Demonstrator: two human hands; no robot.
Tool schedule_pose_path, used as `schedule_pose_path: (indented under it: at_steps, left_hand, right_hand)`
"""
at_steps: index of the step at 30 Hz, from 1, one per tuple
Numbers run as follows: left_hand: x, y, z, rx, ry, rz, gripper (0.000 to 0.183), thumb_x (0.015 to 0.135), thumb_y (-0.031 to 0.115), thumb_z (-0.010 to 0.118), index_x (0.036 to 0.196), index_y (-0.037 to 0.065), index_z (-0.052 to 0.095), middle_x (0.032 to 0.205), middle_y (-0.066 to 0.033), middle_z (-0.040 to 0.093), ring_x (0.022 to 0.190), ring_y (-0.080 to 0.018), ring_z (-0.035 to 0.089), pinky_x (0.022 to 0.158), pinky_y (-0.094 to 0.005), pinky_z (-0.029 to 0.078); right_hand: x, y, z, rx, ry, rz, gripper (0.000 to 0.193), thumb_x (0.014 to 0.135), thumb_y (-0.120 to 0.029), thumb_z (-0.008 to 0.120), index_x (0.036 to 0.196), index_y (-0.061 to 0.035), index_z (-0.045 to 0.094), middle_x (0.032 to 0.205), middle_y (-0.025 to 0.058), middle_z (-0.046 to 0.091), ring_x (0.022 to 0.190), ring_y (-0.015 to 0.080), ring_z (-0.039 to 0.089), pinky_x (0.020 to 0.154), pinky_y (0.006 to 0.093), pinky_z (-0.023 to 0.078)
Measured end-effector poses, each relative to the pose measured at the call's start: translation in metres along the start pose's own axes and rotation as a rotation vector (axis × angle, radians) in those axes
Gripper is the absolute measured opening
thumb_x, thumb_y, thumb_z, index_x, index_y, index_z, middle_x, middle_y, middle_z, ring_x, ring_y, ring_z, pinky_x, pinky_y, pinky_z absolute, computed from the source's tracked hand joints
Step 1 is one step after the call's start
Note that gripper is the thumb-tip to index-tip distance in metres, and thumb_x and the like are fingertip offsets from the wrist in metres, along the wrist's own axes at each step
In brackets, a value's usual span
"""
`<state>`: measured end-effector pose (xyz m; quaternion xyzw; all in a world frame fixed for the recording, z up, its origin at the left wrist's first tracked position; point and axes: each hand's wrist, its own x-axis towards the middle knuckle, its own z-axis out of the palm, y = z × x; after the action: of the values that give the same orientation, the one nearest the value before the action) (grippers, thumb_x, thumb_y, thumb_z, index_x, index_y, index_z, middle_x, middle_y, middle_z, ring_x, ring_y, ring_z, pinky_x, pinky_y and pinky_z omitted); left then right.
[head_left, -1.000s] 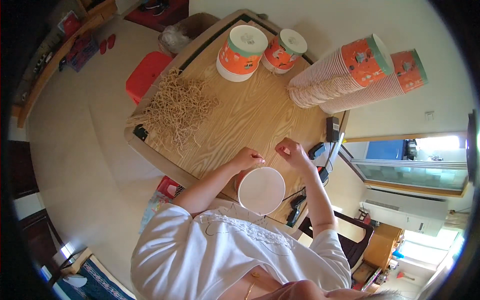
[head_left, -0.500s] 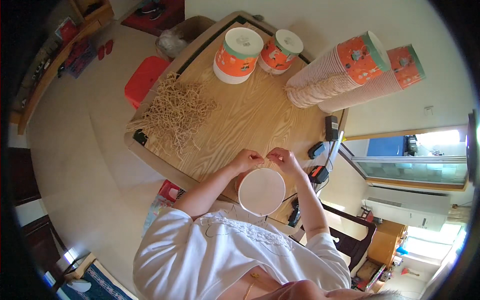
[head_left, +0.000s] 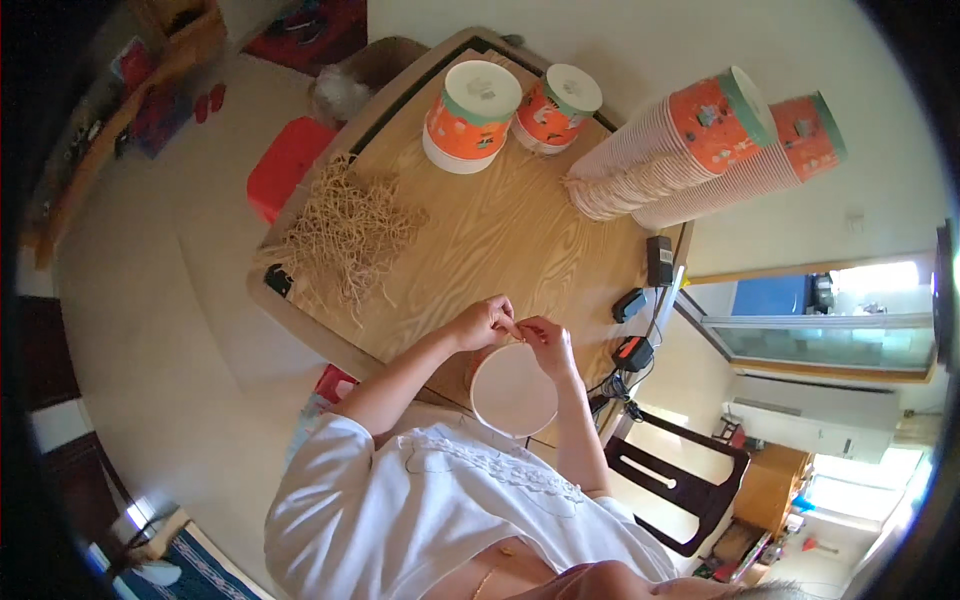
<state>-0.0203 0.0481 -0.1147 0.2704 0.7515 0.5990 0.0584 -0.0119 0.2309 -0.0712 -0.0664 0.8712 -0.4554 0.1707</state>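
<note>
In front of my body a paper bucket (head_left: 513,392) stands with its pale open mouth toward me and a bit of orange side showing. Both my hands meet at its far rim. My left hand (head_left: 487,322) is closed in a pinch on what looks like thin tan twine, most of it hidden by the fingers. Also pinching there, my right hand (head_left: 548,343) touches the left fingertips. Left of them on the wooden table (head_left: 500,230) lies a tangled pile of tan twine (head_left: 350,235).
Two upturned orange buckets (head_left: 470,125) stand at the far edge. Two long leaning stacks of nested buckets (head_left: 650,155) are at the far right, twine along the nearer one. Black adapters (head_left: 632,352) with cables line the right edge. A red stool (head_left: 290,165) is left of the table.
My right hand has moved left and inward, so the fingertips now meet over the rim, where a gap was before. The bucket has shifted slightly left and toward me.
</note>
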Motion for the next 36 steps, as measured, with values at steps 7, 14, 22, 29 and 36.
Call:
schedule_pose_path:
  at_steps: [7, 14, 22, 29, 36]
  left_hand:
    - [-0.002, 0.012, -0.001, 0.191, -0.080, -0.089, 0.014, 0.074, 0.018, 0.063, 0.087, 0.017, 0.068, 0.088, -0.0053, 0.052, 0.081, -0.0223, 0.057, 0.069, -0.0332, 0.047]
    - [0.001, 0.020, -0.003, 0.215, -0.072, -0.062, 0.015, 0.072, 0.020, 0.063, 0.084, 0.012, 0.065, 0.086, -0.0061, 0.053, 0.079, -0.0244, 0.058, 0.067, -0.0356, 0.047]
    - [0.004, 0.028, 0.006, 0.321, -0.086, 0.047, 0.013, 0.073, 0.020, 0.062, 0.084, 0.013, 0.064, 0.085, -0.0067, 0.056, 0.080, -0.0255, 0.058, 0.066, -0.0370, 0.047]
    - [-0.006, 0.014, 0.013, -0.193, 0.006, -0.176, 0.016, 0.079, 0.019, 0.059, 0.082, 0.004, 0.059, 0.077, -0.0045, 0.055, 0.069, -0.0170, 0.057, 0.064, -0.0306, 0.046]
    - [-0.004, 0.007, 0.024, -0.769, 0.052, -0.682, 0.017, 0.082, 0.023, 0.058, 0.085, 0.006, 0.060, 0.074, -0.0012, 0.058, 0.065, -0.0100, 0.053, 0.059, -0.0240, 0.043]
  right_hand:
    - [-0.003, -0.008, 0.001, 0.000, 0.068, 0.069, 0.010, 0.080, -0.008, 0.058, 0.086, -0.0012, 0.063, 0.072, 0.0093, 0.065, 0.068, 0.0131, 0.062, 0.063, 0.0257, 0.049]
    - [-0.003, 0.008, 0.002, 0.059, 0.095, 0.121, 0.009, 0.081, -0.007, 0.057, 0.082, 0.0015, 0.061, 0.071, 0.0059, 0.062, 0.066, 0.0103, 0.058, 0.062, 0.0234, 0.047]
    - [0.002, 0.015, -0.004, 0.155, 0.032, 0.148, 0.010, 0.083, -0.005, 0.053, 0.079, 0.0029, 0.059, 0.070, 0.0024, 0.059, 0.065, 0.0082, 0.054, 0.061, 0.0216, 0.045]
    - [-0.005, 0.004, -0.003, 0.128, 0.003, 0.176, 0.010, 0.082, -0.006, 0.054, 0.078, 0.0021, 0.059, 0.071, 0.0021, 0.059, 0.067, 0.0069, 0.054, 0.062, 0.0206, 0.044]
    - [-0.014, -0.013, 0.000, 0.054, 0.082, 0.178, 0.011, 0.078, -0.011, 0.061, 0.080, -0.0009, 0.062, 0.071, 0.0074, 0.063, 0.066, 0.0116, 0.058, 0.062, 0.0260, 0.046]
